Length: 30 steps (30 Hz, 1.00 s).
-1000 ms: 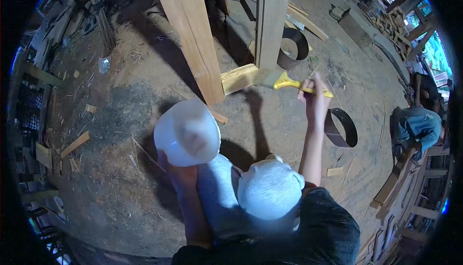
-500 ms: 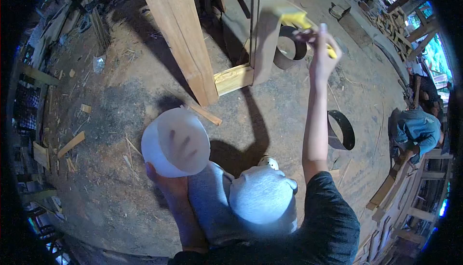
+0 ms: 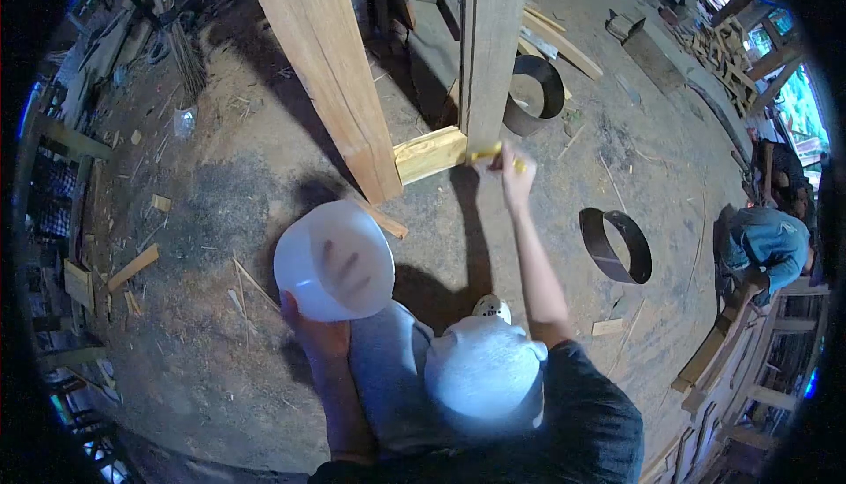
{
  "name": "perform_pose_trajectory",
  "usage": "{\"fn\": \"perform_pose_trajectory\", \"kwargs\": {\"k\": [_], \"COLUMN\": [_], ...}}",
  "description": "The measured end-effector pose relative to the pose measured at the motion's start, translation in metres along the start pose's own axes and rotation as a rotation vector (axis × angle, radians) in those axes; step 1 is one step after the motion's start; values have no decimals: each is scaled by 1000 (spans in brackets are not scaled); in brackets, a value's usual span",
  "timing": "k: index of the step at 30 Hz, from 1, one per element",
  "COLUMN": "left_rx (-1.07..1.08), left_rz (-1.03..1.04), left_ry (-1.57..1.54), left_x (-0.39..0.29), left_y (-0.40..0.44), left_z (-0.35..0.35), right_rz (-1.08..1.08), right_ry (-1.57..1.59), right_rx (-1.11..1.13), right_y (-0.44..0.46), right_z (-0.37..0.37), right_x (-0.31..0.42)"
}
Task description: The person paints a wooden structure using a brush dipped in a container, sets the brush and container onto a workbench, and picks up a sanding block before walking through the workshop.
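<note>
My left hand [image 3: 322,330] holds a white translucent container [image 3: 300,264] from below, its fingers showing as dark shapes through the wall. My right hand [image 3: 515,175] is closed around the yellow handle of a brush [image 3: 486,154], whose head is at the foot of the right wooden post [image 3: 493,52]; the bristles are hard to make out. A short yellowish crosspiece [image 3: 430,154] joins that post to the left wooden post [image 3: 326,70] at the bottom.
Two dark round bands, one [image 3: 534,96] behind the right post and one [image 3: 615,247] to the right, lie on the dirt floor. A person in a blue-green shirt [image 3: 768,242] bends at the far right. Wood scraps [image 3: 134,266] lie at left.
My right hand rose with the brush along the right post, then came down to its foot. The container in my left hand shifted slightly in view.
</note>
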<state>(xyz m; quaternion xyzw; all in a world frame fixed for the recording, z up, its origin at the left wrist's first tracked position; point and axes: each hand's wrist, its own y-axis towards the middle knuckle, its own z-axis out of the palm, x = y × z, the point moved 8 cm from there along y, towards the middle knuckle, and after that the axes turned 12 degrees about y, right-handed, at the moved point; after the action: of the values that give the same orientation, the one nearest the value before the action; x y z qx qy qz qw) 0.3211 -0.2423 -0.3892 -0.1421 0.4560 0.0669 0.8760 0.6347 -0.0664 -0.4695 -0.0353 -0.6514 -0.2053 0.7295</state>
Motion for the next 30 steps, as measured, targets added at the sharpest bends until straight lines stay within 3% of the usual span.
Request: {"fn": "perform_pose_trajectory", "kwargs": {"k": [3, 5, 6, 8, 10, 14, 16, 17, 19, 20, 22, 24, 26, 28, 30], "left_rx": [11, -7, 43, 96, 4, -95, -207, -202, -86, -80, -103, -134, -184, -231, -243], "left_rz": [-10, -17, -16, -23, -35, -37, -185, -190, -232, -229, -128, -136, -130, -121, -135], "left_ry": [-10, -15, -46, -84, -74, 138, -501, -497, -482, -479, 29, 51, 87, 114, 125], "left_x": [5, 9, 11, 20, 31, 43, 111, 120, 124, 110, 64, 60, 59, 63, 67], "left_y": [3, 7, 9, 14, 20, 27, 41, 45, 54, 55, 46, 46, 52, 57, 62], "left_z": [-4, -8, -7, -11, -27, -43, -105, -108, -101, -82, -34, -35, -38, -39, -44], "right_rz": [-182, -454, -453, -503, -492, -322, -92, 29, 14, 3, -190, -331, -521, -673, -688], "right_ry": [122, 244, 448, 559, 626, 296, 133, 84, 45, 6, -33, 44, 282, 661, 646], "right_rx": [-1, 7, 17, 30, 1, -97, -69, -28, -45, -48, 17, 6, 7, 154, 258], "right_y": [54, 81, 84, 101, 111, 58, 34, 29, 36, 46, 70, 109, 130, 144, 165], "right_z": [17, 14, 22, 25, 12, -24, -35, -42, -34, -23, 13, 25, 38, 61, 68], "right_x": [88, 147, 179, 202, 179, 76, 26, 1, 16, 30, 104, 158, 248, 321, 348]}}
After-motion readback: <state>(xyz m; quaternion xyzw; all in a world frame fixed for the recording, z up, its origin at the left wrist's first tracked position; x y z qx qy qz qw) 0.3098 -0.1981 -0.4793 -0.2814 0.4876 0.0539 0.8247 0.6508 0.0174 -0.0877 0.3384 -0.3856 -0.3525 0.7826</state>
